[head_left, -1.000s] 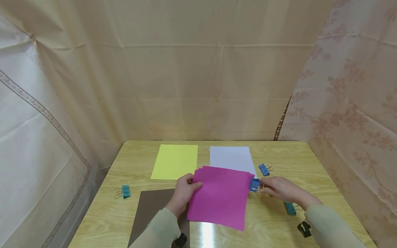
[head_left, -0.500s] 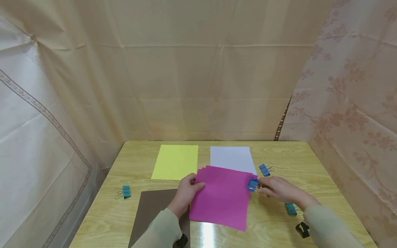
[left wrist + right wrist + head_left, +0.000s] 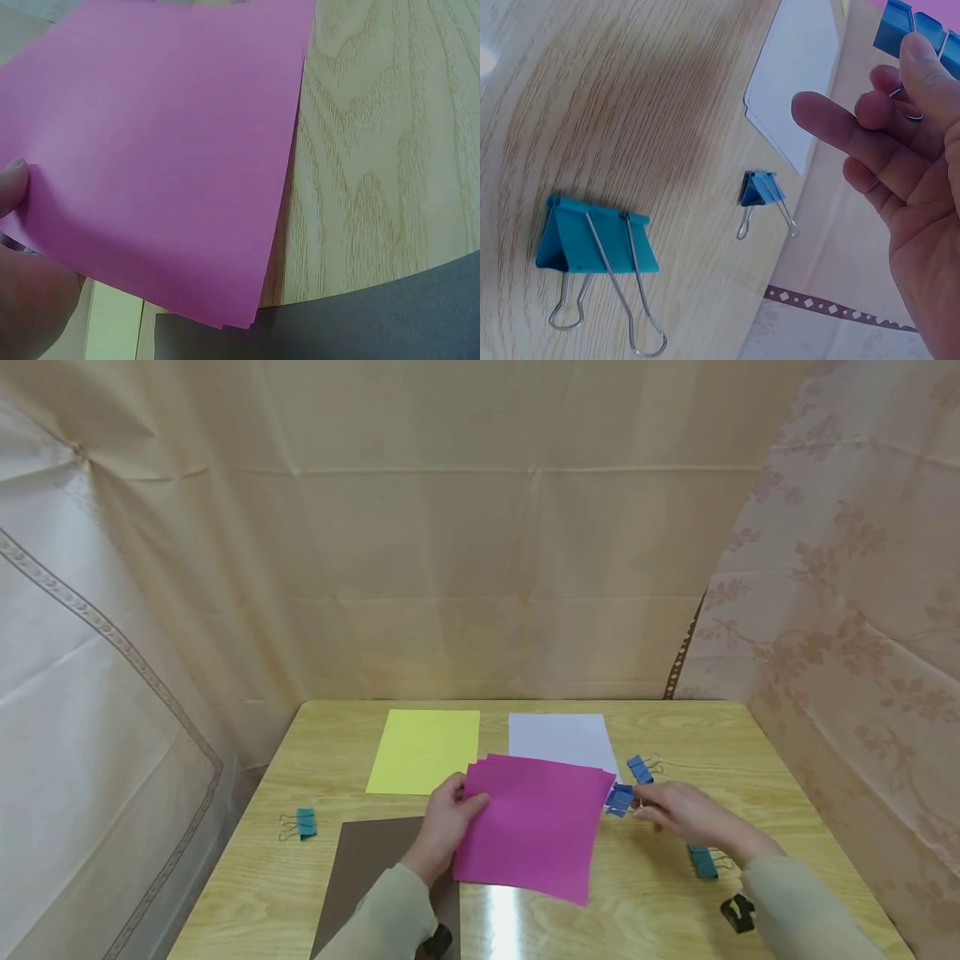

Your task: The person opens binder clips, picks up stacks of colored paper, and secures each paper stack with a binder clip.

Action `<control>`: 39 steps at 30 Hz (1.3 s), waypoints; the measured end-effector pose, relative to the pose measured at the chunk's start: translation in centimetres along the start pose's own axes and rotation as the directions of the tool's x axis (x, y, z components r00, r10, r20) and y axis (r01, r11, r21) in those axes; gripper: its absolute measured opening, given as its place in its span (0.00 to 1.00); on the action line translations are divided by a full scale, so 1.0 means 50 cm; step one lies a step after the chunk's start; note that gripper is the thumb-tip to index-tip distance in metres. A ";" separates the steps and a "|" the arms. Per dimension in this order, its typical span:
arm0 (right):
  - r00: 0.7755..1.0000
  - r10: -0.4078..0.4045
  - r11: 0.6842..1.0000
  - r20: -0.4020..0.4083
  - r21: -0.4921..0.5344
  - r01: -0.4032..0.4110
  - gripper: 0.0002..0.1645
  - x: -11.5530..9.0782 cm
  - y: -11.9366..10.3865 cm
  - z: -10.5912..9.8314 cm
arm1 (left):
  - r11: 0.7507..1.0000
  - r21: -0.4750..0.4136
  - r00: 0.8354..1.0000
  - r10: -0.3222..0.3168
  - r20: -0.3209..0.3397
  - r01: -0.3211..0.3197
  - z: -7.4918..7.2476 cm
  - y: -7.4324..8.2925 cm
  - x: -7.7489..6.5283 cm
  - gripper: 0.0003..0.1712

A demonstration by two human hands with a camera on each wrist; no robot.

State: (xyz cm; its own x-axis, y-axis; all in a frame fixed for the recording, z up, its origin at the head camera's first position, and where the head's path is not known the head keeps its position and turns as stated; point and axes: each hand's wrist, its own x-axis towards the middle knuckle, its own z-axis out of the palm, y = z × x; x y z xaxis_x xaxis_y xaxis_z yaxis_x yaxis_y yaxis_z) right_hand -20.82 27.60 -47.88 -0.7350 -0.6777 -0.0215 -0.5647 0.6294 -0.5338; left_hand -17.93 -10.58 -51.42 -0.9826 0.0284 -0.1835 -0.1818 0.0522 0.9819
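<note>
A small fanned stack of magenta paper (image 3: 532, 827) is held above the table, its sheet edges slightly offset at the top corners. My left hand (image 3: 444, 827) grips the stack's left side, thumb on the front face; the fingers behind are hidden by the paper. At the right edge of the stack is a blue binder clip (image 3: 619, 800), its body close against the paper's upper right corner. My right hand (image 3: 686, 814) pinches this clip by its wire handles. In the right wrist view the thumb (image 3: 928, 67) lies over the handles, with the other fingers loosely bent below.
Yellow paper (image 3: 423, 752) and white paper (image 3: 558, 739) lie at the back. Dark brown paper (image 3: 375, 877) is under my left forearm. Other binder clips lie around: blue (image 3: 641, 769), teal at right (image 3: 702, 862), teal at left (image 3: 305, 823), black (image 3: 738, 913).
The blue clip first overlapped the paper's front further, then slid back right to the edge and tilted. The magenta stack shifted right, then back left and slightly up. Both hands keep their holds.
</note>
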 end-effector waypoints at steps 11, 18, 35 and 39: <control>0.995 -0.081 0.997 -0.057 -0.016 0.080 0.06 -0.002 0.006 -0.006 | 1.000 -0.013 1.000 -0.001 -0.013 0.001 -0.001 0.003 -0.001 0.13; 0.998 -0.043 0.999 -0.037 0.009 0.043 0.07 -0.003 0.005 -0.011 | 1.000 -0.029 1.000 0.009 -0.010 -0.009 -0.004 -0.002 -0.002 0.13; 0.999 -0.032 0.999 -0.020 0.009 0.032 0.06 0.000 0.002 -0.019 | 0.998 -0.057 1.000 0.023 0.021 -0.022 -0.014 -0.013 0.003 0.14; 0.998 -0.059 0.998 -0.032 0.009 0.059 0.06 0.000 -0.001 -0.026 | 0.999 -0.053 1.000 0.005 0.013 -0.004 -0.018 -0.012 0.001 0.15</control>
State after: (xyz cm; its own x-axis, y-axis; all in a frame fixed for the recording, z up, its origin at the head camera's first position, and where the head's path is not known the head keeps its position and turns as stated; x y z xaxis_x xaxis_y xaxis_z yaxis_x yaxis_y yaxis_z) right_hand -21.27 28.08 -46.74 -0.7121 -0.7011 0.0370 -0.6038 0.5847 -0.5418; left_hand -17.91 -11.49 -51.97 -0.9830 0.0415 -0.1790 -0.1792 -0.0011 0.9838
